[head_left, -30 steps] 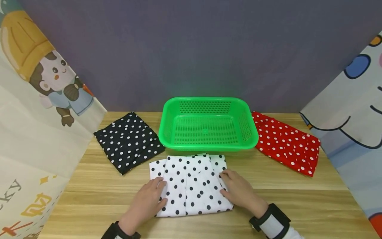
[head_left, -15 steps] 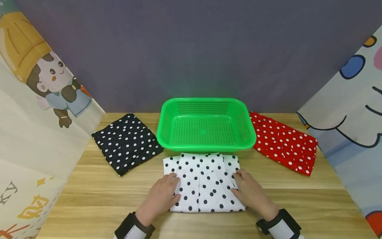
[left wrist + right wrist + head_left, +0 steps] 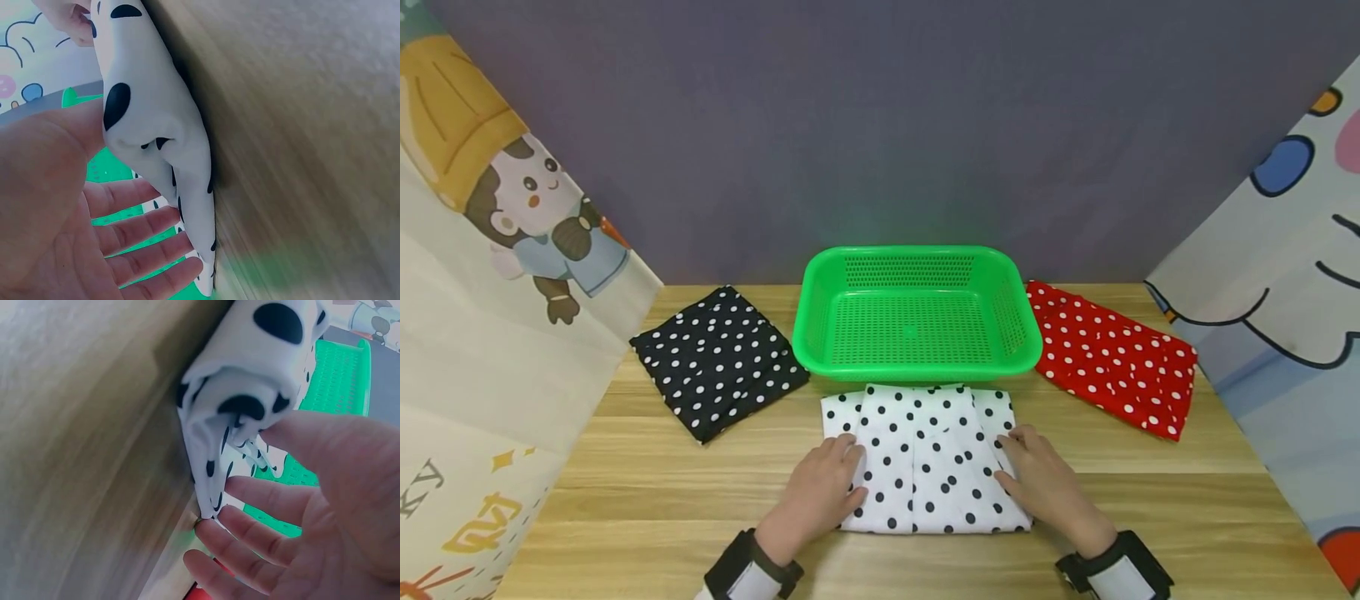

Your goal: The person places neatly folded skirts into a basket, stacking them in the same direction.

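A folded white cloth with black dots [image 3: 947,475] lies on the table in front of the green basket, its loose side flaps showing beyond a folded middle. My left hand [image 3: 820,487] rests on its left side, fingers fairly straight. At its right side my right hand [image 3: 1048,479] touches the edge in the same way. In the left wrist view the fingers [image 3: 147,228] reach out along the cloth's layered edge [image 3: 150,94]. The right wrist view has straight fingers [image 3: 259,534] beside the rolled end of the cloth [image 3: 250,369].
A green perforated basket [image 3: 917,372] stands behind the white cloth with nothing in it. A folded black cloth with white dots [image 3: 718,358] lies to its left, and a folded red dotted cloth [image 3: 1116,358] to its right. A dark backdrop [image 3: 910,133] rises behind.
The white cloth has slid to the right across the table, with both hands staying at its sides. The basket and the other two cloths stay put; the head view has shifted slightly.
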Action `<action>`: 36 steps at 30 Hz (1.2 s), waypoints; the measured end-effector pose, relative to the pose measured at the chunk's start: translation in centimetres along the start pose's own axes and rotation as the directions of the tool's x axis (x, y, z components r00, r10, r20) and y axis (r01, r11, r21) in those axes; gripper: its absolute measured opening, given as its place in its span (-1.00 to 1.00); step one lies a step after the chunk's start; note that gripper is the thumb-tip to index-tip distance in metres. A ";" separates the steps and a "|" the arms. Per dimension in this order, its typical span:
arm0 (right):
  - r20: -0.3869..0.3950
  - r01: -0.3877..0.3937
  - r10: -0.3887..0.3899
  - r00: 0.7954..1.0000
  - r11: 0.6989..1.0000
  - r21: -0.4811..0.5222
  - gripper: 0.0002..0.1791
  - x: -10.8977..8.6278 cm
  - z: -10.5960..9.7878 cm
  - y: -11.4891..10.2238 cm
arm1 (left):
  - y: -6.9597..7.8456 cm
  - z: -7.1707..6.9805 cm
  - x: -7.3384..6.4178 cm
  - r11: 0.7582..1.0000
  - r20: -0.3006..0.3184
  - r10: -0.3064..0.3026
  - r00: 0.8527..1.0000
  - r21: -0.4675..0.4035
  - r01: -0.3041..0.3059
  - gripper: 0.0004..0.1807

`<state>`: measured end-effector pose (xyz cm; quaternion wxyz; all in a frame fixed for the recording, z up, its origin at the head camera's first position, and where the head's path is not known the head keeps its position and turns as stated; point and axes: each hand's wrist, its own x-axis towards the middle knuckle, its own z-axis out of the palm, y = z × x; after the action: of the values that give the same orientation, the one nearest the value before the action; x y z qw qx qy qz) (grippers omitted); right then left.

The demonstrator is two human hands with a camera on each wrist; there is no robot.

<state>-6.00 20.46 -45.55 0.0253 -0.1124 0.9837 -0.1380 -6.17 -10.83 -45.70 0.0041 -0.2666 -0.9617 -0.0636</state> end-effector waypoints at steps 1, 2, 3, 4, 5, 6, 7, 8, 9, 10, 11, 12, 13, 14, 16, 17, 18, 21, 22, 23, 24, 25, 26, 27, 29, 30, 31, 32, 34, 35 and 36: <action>-0.003 0.001 -0.001 1.000 1.000 0.000 -0.45 0.0 0.0 0.0 | 0.0 0.0 0.0 1.000 0.001 -0.002 1.000 -0.002 0.002 -0.39; -0.006 0.002 -0.002 1.000 1.000 -0.001 -0.45 0.0 0.0 0.0 | 0.0 0.0 0.0 1.000 0.003 -0.005 1.000 -0.005 0.005 -0.40; -0.007 0.003 -0.003 1.000 1.000 -0.003 -0.45 0.0 0.0 0.0 | -0.1 -0.1 0.0 1.000 0.004 -0.009 1.000 -0.010 0.009 -0.40; -0.004 0.002 -0.002 1.000 1.000 -0.005 -0.45 0.0 0.0 0.0 | -0.1 -0.1 0.1 1.000 0.004 -0.015 1.000 -0.018 0.015 -0.41; -0.003 0.001 -0.001 1.000 1.000 -0.004 -0.45 0.0 -0.1 0.0 | -0.2 -0.1 0.1 0.999 0.002 -0.021 1.000 -0.028 0.021 -0.42; -0.001 -0.001 0.001 1.000 1.000 -0.004 -0.45 0.0 -0.1 0.0 | -0.2 -0.2 0.2 0.999 -0.001 -0.028 1.000 -0.037 0.028 -0.43; 0.002 -0.003 0.003 1.000 1.000 -0.006 -0.45 0.0 -0.2 0.0 | -0.3 -0.3 0.2 0.998 -0.006 -0.034 0.999 -0.044 0.034 -0.44; 0.006 -0.005 0.005 1.000 1.000 -0.006 -0.45 0.0 -0.3 -0.1 | -0.3 -0.3 0.3 0.998 -0.012 -0.039 0.999 -0.050 0.039 -0.45; 0.009 -0.007 0.007 1.000 1.000 -0.004 -0.44 0.1 -0.3 -0.1 | -0.3 -0.4 0.4 0.998 -0.018 -0.046 0.999 -0.055 0.045 -0.46; 0.014 -0.009 0.009 1.000 1.000 -0.003 -0.44 0.1 -0.4 -0.1 | -0.4 -0.5 0.5 0.997 -0.024 -0.051 0.998 -0.056 0.050 -0.47; 0.018 -0.013 0.013 1.000 1.000 -0.001 -0.43 0.1 -0.4 -0.1 | -0.4 -0.5 0.6 0.997 -0.031 -0.056 0.998 -0.053 0.054 -0.48; 0.022 -0.018 0.018 1.000 1.000 -0.002 -0.43 0.2 -0.5 -0.1 | -0.4 -0.6 0.7 0.997 -0.037 -0.059 0.998 -0.049 0.057 -0.49; 0.024 -0.021 0.021 1.000 1.000 -0.002 -0.42 0.2 -0.5 -0.1 | -0.5 -0.7 0.8 0.997 -0.044 -0.065 0.997 -0.046 0.063 -0.48; 0.025 -0.026 0.026 0.999 1.000 -0.001 -0.41 0.3 -0.5 -0.1 | -0.5 -0.7 1.0 0.997 -0.047 -0.071 0.996 -0.042 0.069 -0.48; 0.031 -0.036 0.035 0.999 0.999 0.000 -0.39 0.4 -0.5 -0.1 | -0.6 -0.8 1.2 0.995 -0.049 -0.089 0.995 -0.046 0.087 -0.48; 0.034 -0.042 0.042 0.999 0.999 0.005 -0.38 0.5 -0.5 -0.1 | -0.7 -0.9 1.3 0.994 -0.049 -0.100 0.994 -0.049 0.098 -0.49; 0.034 -0.048 0.048 0.998 0.999 0.007 -0.37 0.6 -0.5 -0.1 | -0.7 -0.9 1.4 0.992 -0.045 -0.114 0.992 -0.054 0.112 -0.49; 0.044 -0.074 0.073 0.996 0.997 0.028 -0.34 1.0 -0.5 -0.1 | -0.8 -1.0 1.7 0.984 -0.025 -0.164 0.986 -0.076 0.161 -0.49; 0.046 -0.084 0.083 0.995 0.996 0.033 -0.33 1.1 -0.5 -0.1 | -0.8 -1.1 1.8 0.980 -0.017 -0.181 0.983 -0.082 0.179 -0.48; 0.050 -0.094 0.092 0.994 0.995 0.039 -0.33 1.2 -0.5 -0.1 | -0.8 -1.1 1.9 0.976 -0.009 -0.199 0.980 -0.089 0.198 -0.47; 0.054 -0.107 0.104 0.993 0.993 0.043 -0.32 1.4 -0.5 -0.1 | -0.8 -1.1 1.9 0.971 0.000 -0.218 0.976 -0.099 0.217 -0.46; 0.060 -0.120 0.117 0.991 0.992 0.047 -0.31 1.5 -0.5 -0.2 | -0.8 -1.2 2.0 0.965 0.010 -0.239 0.971 -0.107 0.239 -0.44; 0.067 -0.132 0.129 0.989 0.990 0.046 -0.30 1.7 -0.5 -0.2 | -0.8 -1.2 2.1 0.959 0.019 -0.260 0.965 -0.114 0.260 -0.42; 0.074 -0.144 0.140 0.987 0.989 0.044 -0.30 1.8 -0.4 -0.2 | -0.7 -1.2 2.1 0.952 0.028 -0.280 0.959 -0.119 0.282 -0.40; 0.086 -0.168 0.164 0.983 0.985 0.043 -0.28 2.1 -0.4 -0.2 | -0.6 -1.3 2.2 0.937 0.040 -0.322 0.946 -0.126 0.324 -0.37; 0.091 -0.181 0.177 0.980 0.983 0.040 -0.27 2.2 -0.4 -0.3 | -0.6 -1.4 2.2 0.929 0.044 -0.344 0.938 -0.132 0.346 -0.35; 0.094 -0.190 0.186 0.978 0.981 0.036 -0.26 2.3 -0.4 -0.3 | -0.5 -1.4 2.2 0.920 0.048 -0.365 0.930 -0.136 0.368 -0.34; 0.097 -0.197 0.193 0.976 0.980 0.031 -0.26 2.3 -0.4 -0.3 | -0.5 -1.4 2.2 0.911 0.049 -0.384 0.922 -0.141 0.387 -0.32; 0.102 -0.209 0.206 0.973 0.978 0.020 -0.25 2.4 -0.3 -0.3 | -0.4 -1.4 2.2 0.894 0.053 -0.418 0.907 -0.154 0.421 -0.30; 0.104 -0.214 0.211 0.972 0.977 0.016 -0.24 2.5 -0.3 -0.3 | -0.3 -1.4 2.3 0.886 0.055 -0.432 0.900 -0.163 0.435 -0.30; 0.106 -0.218 0.215 0.971 0.976 0.013 -0.24 2.5 -0.3 -0.4 | -0.2 -1.4 2.3 0.878 0.059 -0.443 0.895 -0.171 0.446 -0.30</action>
<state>-8.34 19.64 -45.22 0.0930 -0.0113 0.9856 -0.1406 -8.31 -10.03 -44.27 -0.0432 -0.0386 -0.9874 -0.1473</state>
